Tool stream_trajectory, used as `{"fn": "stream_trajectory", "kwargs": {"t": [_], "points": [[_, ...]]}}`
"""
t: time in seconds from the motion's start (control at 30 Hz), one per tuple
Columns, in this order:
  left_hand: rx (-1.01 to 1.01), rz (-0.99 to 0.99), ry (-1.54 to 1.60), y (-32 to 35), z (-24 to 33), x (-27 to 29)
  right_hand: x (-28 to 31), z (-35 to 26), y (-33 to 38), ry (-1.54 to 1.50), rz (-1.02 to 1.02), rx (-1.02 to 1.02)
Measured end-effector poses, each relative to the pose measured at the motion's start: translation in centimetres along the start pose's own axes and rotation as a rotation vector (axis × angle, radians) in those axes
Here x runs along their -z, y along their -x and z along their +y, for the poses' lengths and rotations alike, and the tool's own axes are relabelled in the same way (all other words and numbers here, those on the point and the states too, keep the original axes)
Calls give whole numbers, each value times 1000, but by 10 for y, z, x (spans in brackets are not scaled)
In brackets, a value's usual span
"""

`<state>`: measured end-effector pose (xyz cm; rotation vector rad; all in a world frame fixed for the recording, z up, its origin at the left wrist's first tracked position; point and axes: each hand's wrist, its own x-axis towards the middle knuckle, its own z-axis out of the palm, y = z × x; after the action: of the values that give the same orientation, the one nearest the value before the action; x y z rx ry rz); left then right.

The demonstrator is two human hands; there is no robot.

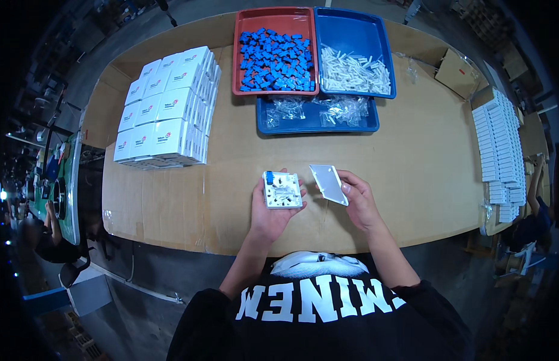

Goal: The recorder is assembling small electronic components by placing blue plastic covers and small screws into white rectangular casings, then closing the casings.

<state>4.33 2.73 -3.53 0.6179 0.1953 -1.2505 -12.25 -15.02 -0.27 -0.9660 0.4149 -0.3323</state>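
Note:
My left hand (271, 216) cradles an open square white plastic box (283, 197) on its palm. A blue block-shaped part (269, 178) sits in the box's upper left corner, and small dark bits and a clear piece lie inside. To the right, my right hand (359, 198) pinches a thin white cover (329, 183) by its right edge. The cover is tilted and apart from the box, its inner side partly facing me. Both hands are over the near middle of the cardboard-covered table (231, 186).
A red tray (236, 60) of blue parts and a blue tray (385, 36) of white sticks rest partly over another blue tray (315, 125) with clear bags. White boxes are stacked at left (165, 111) and right (499, 150). Other people are at both sides.

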Motion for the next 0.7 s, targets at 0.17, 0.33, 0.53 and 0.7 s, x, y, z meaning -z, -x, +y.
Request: {"fn": "stream_trajectory", "kwargs": {"t": [0.17,0.33,0.53,0.7], "points": [[0,-70,42,0,-6,-5,-1,5,-1,-6,7,-26],[-27,-150,-19,4,-9,-10,-23,-8,-3,-370,104,-77],[7,-260,-42,8,-4,-24,7,-3,-12,-816,-359,-152],[42,-436,10,11,-4,-21,-1,-22,-7,-892,-230,-155]]}}
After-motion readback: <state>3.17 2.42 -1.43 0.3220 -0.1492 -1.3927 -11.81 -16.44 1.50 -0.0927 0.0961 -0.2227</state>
